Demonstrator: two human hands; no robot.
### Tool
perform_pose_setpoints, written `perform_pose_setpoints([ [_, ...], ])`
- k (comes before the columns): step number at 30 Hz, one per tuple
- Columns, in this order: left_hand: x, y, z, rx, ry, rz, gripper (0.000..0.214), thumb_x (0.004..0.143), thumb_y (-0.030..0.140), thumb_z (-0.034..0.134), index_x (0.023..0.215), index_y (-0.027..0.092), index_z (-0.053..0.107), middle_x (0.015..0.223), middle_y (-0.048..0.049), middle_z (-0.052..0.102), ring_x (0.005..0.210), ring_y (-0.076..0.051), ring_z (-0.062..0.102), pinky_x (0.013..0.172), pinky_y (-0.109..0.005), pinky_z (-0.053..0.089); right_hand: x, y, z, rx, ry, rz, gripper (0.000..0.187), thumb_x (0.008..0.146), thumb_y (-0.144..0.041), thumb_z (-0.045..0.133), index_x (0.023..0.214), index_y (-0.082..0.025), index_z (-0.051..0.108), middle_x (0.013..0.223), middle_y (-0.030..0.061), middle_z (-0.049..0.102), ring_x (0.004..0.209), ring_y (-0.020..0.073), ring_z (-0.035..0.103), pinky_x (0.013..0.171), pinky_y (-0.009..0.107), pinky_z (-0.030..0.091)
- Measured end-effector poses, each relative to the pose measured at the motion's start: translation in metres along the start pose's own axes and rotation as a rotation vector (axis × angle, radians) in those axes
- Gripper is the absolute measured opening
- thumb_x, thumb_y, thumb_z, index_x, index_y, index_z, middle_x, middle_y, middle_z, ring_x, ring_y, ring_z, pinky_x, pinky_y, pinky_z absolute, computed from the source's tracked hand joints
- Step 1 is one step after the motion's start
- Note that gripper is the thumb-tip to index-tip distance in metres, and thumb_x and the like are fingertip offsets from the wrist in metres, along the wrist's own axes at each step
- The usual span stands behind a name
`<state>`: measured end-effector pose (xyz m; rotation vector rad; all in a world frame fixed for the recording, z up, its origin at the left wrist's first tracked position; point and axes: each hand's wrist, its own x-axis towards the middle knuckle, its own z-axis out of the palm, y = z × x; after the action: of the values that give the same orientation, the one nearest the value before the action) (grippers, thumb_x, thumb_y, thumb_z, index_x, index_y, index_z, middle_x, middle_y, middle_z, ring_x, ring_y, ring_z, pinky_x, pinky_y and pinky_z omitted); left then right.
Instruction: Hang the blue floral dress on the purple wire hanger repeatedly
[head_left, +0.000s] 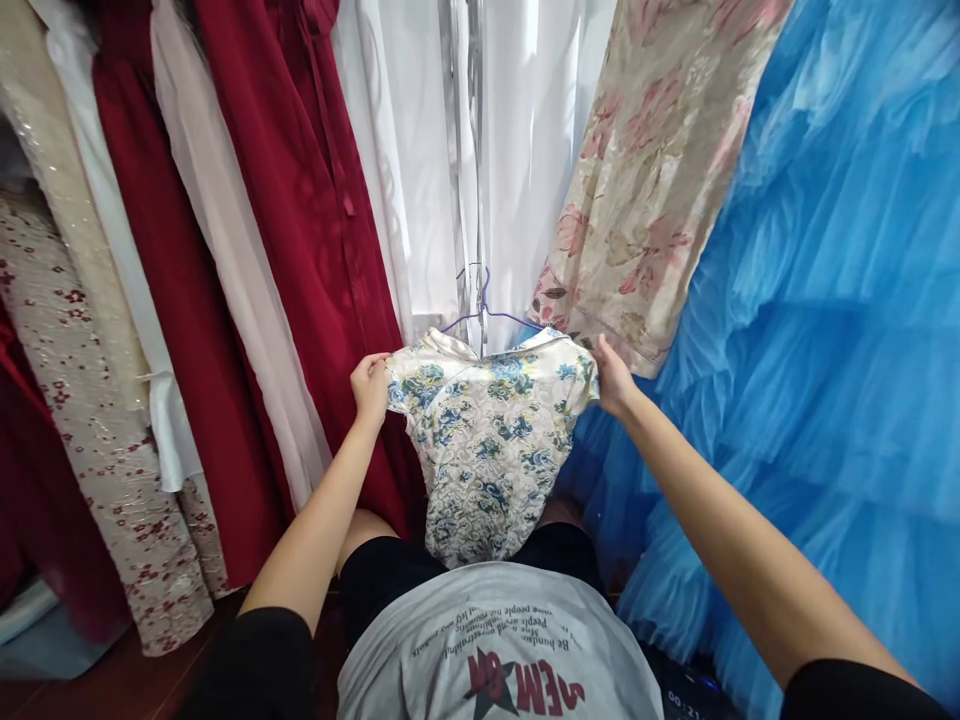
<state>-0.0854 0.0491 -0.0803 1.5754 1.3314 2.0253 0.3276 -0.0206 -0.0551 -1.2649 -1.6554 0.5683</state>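
Note:
A cream short-sleeved dress [491,440] with blue and green flowers is spread out in front of my body. My left hand [370,388] pinches the edge of its sleeve on the left. On the opposite side, my right hand [613,378] grips the other sleeve edge. A thin purple hanger [485,308] sits inside the neckline, its hook pointing up. The dress's lower part hangs down between my thighs, and its hem is hidden behind my shirt.
Dark red gowns [300,200] and a flower-dotted pale dress [97,430] hang at left. White fabric [525,150] hangs straight ahead. A pink-flowered beige dress [645,190] and a ruffled blue tulle gown [840,350] fill the right. A bluish bin [60,645] stands lower left.

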Motion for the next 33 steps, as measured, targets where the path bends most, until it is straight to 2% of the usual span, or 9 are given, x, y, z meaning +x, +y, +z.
perform_pose_setpoints([
  [3, -0.006, 0.008, 0.004, -0.064, 0.085, 0.012, 0.038, 0.09, 0.035, 0.042, 0.112, 0.014, 0.065, 0.115, -0.0122, 0.071, 0.106, -0.021, 0.066, 0.089, -0.029, 0.051, -0.004, -0.013, -0.018, 0.209, -0.025, -0.047, 0.058, 0.098, -0.05, 0.049, 0.147, -0.02, 0.052, 0.136, 0.01, 0.068, 0.119, 0.027, 0.068, 0.097, 0.04, 0.055],
  [6, -0.002, 0.024, 0.006, -0.189, 0.189, 0.031, 0.034, 0.09, 0.032, 0.045, 0.109, 0.013, 0.066, 0.113, -0.0121, 0.071, 0.103, -0.02, 0.066, 0.09, -0.029, 0.05, 0.005, -0.044, -0.028, 0.19, -0.072, -0.197, 0.059, 0.088, -0.035, 0.068, 0.145, -0.024, 0.057, 0.144, 0.0067, 0.063, 0.124, 0.0262, 0.063, 0.106, 0.04, 0.05],
  [10, 0.011, 0.039, 0.0, -0.369, 0.245, -0.002, 0.024, 0.083, 0.026, 0.054, 0.096, 0.013, 0.07, 0.092, -0.0069, 0.07, 0.083, -0.017, 0.064, 0.079, -0.028, 0.05, 0.029, -0.089, -0.017, 0.019, -0.09, -0.367, 0.041, 0.087, -0.024, 0.065, 0.127, -0.016, 0.072, 0.125, 0.0107, 0.074, 0.11, 0.0268, 0.069, 0.101, 0.042, 0.053],
  [13, 0.016, 0.042, -0.008, -0.392, 0.212, -0.033, 0.022, 0.081, 0.027, 0.058, 0.095, 0.014, 0.07, 0.085, -0.0043, 0.069, 0.078, -0.015, 0.063, 0.075, -0.026, 0.049, 0.044, -0.106, -0.002, -0.172, -0.025, -0.489, 0.047, 0.081, -0.01, 0.061, 0.127, -0.016, 0.072, 0.124, 0.0116, 0.074, 0.108, 0.0253, 0.069, 0.096, 0.037, 0.054],
  [18, 0.014, 0.045, -0.013, -0.42, 0.207, -0.045, 0.025, 0.077, 0.03, 0.067, 0.096, 0.013, 0.068, 0.091, -0.0058, 0.07, 0.083, -0.016, 0.065, 0.082, -0.029, 0.052, 0.056, -0.103, 0.01, -0.41, 0.101, -0.396, 0.033, 0.077, -0.011, 0.059, 0.102, -0.008, 0.08, 0.082, 0.0077, 0.076, 0.08, 0.0223, 0.068, 0.077, 0.031, 0.051],
  [21, 0.015, 0.054, -0.01, -0.468, 0.172, 0.002, 0.032, 0.074, 0.027, 0.07, 0.102, 0.014, 0.067, 0.099, -0.0077, 0.071, 0.093, -0.019, 0.068, 0.091, -0.033, 0.053, 0.06, -0.1, 0.008, -0.358, 0.181, -0.414, 0.033, 0.078, -0.012, 0.056, 0.098, -0.007, 0.081, 0.076, 0.0063, 0.074, 0.078, 0.0208, 0.067, 0.072, 0.027, 0.047],
  [25, 0.02, 0.071, -0.002, -0.453, -0.01, 0.12, 0.048, 0.07, 0.015, 0.067, 0.118, 0.016, 0.063, 0.115, -0.0105, 0.069, 0.112, -0.024, 0.066, 0.104, -0.038, 0.05, 0.059, -0.1, -0.003, -0.273, 0.245, -0.356, 0.026, 0.077, -0.016, 0.06, 0.09, -0.006, 0.08, 0.072, 0.0052, 0.071, 0.077, 0.0205, 0.064, 0.069, 0.026, 0.045],
  [28, 0.015, 0.073, 0.006, -0.195, -0.101, 0.299, 0.077, 0.061, 0.004, 0.064, 0.136, 0.017, 0.053, 0.131, -0.0123, 0.061, 0.126, -0.027, 0.058, 0.111, -0.04, 0.046, 0.037, -0.095, -0.013, -0.173, 0.152, -0.211, 0.019, 0.078, -0.024, 0.065, 0.083, -0.009, 0.076, 0.066, 0.0027, 0.065, 0.065, 0.0165, 0.057, 0.06, 0.025, 0.042],
  [33, -0.02, 0.046, 0.026, 0.316, -0.224, 0.529, 0.079, 0.068, 0.004, 0.063, 0.143, 0.021, 0.048, 0.144, -0.015, 0.044, 0.137, -0.033, 0.045, 0.117, -0.048, 0.037, -0.035, -0.097, -0.013, 0.09, -0.328, -0.121, 0.024, 0.082, -0.04, 0.07, 0.085, -0.017, 0.065, 0.058, -0.0043, 0.052, 0.048, 0.0091, 0.041, 0.044, 0.022, 0.032],
])
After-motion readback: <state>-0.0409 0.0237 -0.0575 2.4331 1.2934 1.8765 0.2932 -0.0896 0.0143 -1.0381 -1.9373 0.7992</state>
